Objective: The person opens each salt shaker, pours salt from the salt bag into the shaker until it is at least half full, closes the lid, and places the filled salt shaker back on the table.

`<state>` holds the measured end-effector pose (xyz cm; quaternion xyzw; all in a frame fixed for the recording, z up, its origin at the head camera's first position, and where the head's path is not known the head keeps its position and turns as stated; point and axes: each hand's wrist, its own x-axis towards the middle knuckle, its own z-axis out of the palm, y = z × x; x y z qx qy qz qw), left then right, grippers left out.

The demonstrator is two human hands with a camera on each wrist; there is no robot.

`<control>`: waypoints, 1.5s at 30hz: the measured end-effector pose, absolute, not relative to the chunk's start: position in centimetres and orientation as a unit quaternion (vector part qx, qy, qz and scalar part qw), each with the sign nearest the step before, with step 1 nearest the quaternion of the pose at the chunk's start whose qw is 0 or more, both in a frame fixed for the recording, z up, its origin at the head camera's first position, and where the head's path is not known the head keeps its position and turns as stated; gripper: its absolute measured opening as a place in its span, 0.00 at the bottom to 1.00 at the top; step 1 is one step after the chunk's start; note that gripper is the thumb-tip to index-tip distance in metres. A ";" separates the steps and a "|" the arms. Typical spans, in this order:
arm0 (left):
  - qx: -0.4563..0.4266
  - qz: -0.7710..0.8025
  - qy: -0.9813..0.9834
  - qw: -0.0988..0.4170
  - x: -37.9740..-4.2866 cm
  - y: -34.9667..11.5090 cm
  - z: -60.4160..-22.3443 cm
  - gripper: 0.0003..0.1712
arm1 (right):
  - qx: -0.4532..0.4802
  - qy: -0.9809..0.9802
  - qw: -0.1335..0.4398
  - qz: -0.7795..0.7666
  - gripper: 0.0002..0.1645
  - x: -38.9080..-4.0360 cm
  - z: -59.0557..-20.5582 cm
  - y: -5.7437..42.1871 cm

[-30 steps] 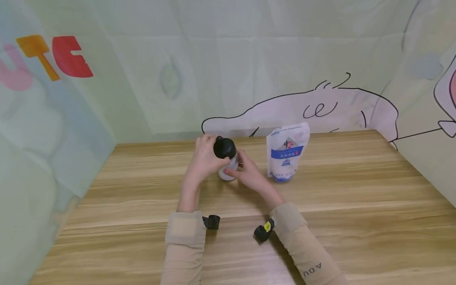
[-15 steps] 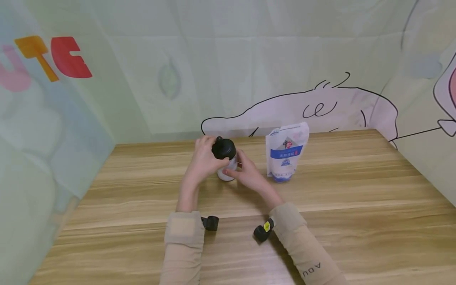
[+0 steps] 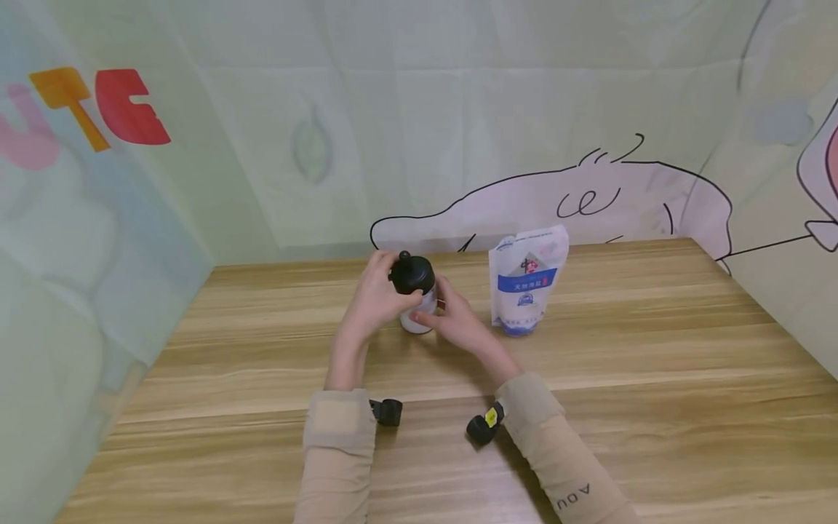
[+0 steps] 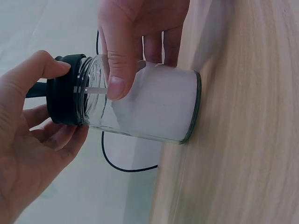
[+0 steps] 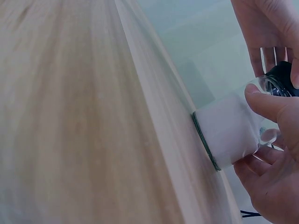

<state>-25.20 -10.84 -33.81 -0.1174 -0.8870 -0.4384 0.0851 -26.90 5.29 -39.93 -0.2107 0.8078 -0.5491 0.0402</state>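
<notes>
A clear glass jar (image 4: 156,102) with white contents stands upright on the wooden table. Its black lid (image 3: 414,275) has a small knob on top. My left hand (image 3: 374,295) grips the lid from the left, thumb on the near side and fingers round the far side. Lower down, my right hand (image 3: 463,320) holds the glass body from the right, its thumb across the front. In the left wrist view, a thin pale rod shows inside the glass just under the lid. The white contents reach most of the way up the jar.
A white and blue pouch of sea salt (image 3: 527,284) stands upright to the right of the jar. Behind the wooden table (image 3: 655,407) hangs a printed cloth backdrop (image 3: 425,131), which also runs along the left and right sides.
My left fingers have shifted slightly to the right round the lid, and its knob sits a little further right. The right hand, jar body and pouch stay in place.
</notes>
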 end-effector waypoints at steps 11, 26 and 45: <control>-0.122 -0.462 -0.875 0.079 -25.2 -11.1 -34.2 0.40 | -0.211 0.808 0.045 -0.548 0.44 -26.9 -40.0 5.2; -0.141 -0.571 -0.806 0.062 -25.6 -11.8 -35.4 0.50 | -0.197 0.817 0.047 -0.539 0.47 -26.8 -39.6 5.4; -0.137 -0.574 -0.807 0.021 -25.1 -12.1 -34.9 0.54 | -0.219 0.795 0.040 -0.565 0.45 -26.8 -38.7 5.8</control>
